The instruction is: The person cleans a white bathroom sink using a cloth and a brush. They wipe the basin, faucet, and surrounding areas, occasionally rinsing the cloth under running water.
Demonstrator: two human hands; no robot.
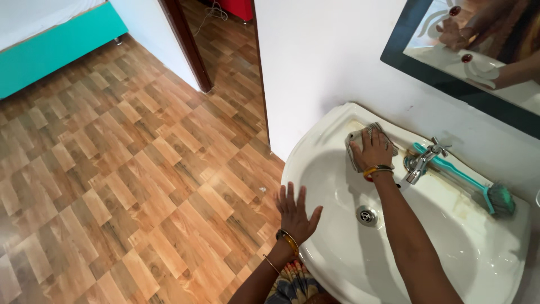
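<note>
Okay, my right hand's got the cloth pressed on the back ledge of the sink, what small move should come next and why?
Probably slide the cloth under the right hand along the ledge toward the tap: brownish marks show on the sink ledge by the teal brush, and the left hand braces the front rim.

This is a washing corner in a home. A white ceramic washbasin [337,129] with a chrome tap [423,160] is fixed to a white wall under a dark-framed mirror [427,70]. Wood-patterned flooring [124,169] runs to a doorway [225,50] and a teal bed base [56,50].
</note>
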